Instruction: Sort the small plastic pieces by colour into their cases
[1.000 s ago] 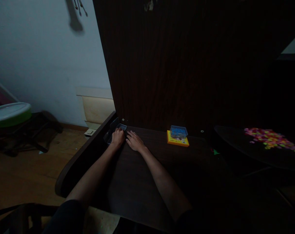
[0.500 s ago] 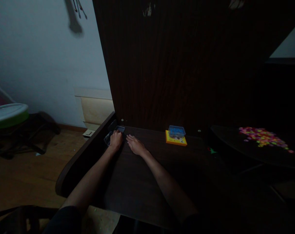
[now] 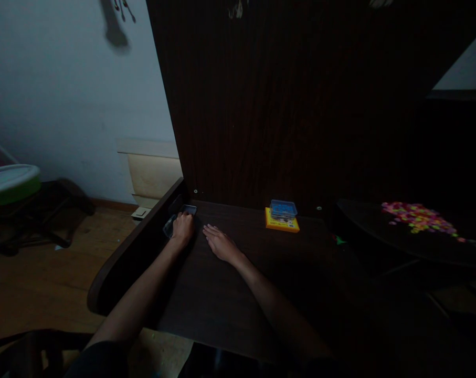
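Observation:
My left hand (image 3: 183,228) is closed over a small clear plastic box (image 3: 189,209) at the far left corner of the dark wooden desktop (image 3: 206,294). Its fingers curl down at the box, and their tips are hidden. Part of the box's clear plastic shows on both sides of the hand. To the right, my right hand (image 3: 221,245) lies flat, palm down, on the desktop with its fingers stretched out, holding nothing.
A clear case with blue contents (image 3: 283,209) sits on a yellow box (image 3: 282,222) near the back panel. Small colourful pieces (image 3: 421,218) are heaped on a dark surface at right. A raised side board (image 3: 131,252) edges the desk's left.
My left hand and the clear box have shifted slightly left and nearer to me. My right hand has drawn back a little, still flat. The view has tilted slightly.

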